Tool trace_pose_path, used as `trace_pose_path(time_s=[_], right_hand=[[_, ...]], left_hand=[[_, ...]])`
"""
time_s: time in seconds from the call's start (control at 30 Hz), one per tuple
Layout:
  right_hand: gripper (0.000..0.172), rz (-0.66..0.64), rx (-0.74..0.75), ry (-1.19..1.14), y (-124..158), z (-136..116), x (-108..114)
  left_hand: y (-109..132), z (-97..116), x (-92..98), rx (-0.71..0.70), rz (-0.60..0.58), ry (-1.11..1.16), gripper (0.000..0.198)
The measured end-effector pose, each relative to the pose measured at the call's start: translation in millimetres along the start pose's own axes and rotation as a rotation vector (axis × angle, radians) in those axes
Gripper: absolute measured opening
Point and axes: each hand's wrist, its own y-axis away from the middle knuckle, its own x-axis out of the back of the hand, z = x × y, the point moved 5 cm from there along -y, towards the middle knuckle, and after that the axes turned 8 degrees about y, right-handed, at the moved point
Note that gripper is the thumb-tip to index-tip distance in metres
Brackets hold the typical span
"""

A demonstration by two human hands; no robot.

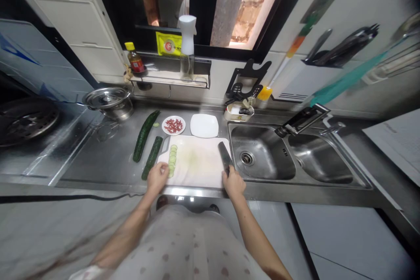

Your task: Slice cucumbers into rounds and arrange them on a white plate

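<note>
1. Standing at the steel tabletop [108, 153], the person wears a pale garment [193, 249] with darker spots and has both forearms stretched forward.
2. Right hand [234, 183]: its grip is closed around the handle of a knife [224, 154], whose broad blade points away from the body over the right edge of the white cutting board [200, 177]. I can't tell whether the blade rests on the board.
3. Left hand [158, 176]: its grip is nearly drawn together, fingers curled, fingertips at the near end of a row of cucumber slices [172, 157]. Whether it pinches a slice, I can't tell.
4. Those slices overlap in a line along the left part of the board, running away from the person.
5. Just left of the board lies a shorter cucumber [152, 157], its near end beside the left hand. Left of that is a longer cucumber [144, 136], with one loose slice [155, 124] near its far end.
6. Beyond the board sit a round plate [163, 126] of chopped red pieces [174, 125] and, to its right, a white squarish dish [204, 125].
7. Right of the board is a double steel sink [269, 155]; far to the left stands a lidded pot [113, 101].
8. Behind, a shelf [164, 77] carries a yellow-capped bottle [135, 60] and a white-topped spray bottle [187, 37].
</note>
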Motion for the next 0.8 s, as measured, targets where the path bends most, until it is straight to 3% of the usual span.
trace_pose_path(time_s=[0.23, 0.53, 0.8], right_hand=[[0.047, -0.071, 0.034, -0.012, -5.2, -7.3, -8.6], [0.046, -0.069, 0.045, 0.01, -4.9, -10.6, -6.5], [0.042, -0.061, 0.061, 0.05, -8.5, -15.5, -6.3]], left_hand=[[-14.1, 18.3, -20.2, 0.04, -0.071, 0.087, 0.021], [-64.6, 58.3, -60.3, 0.047, -0.081, 0.197, 0.026], [-97.8, 80.2, -83.0, 0.112, -0.128, 0.196, 0.035]])
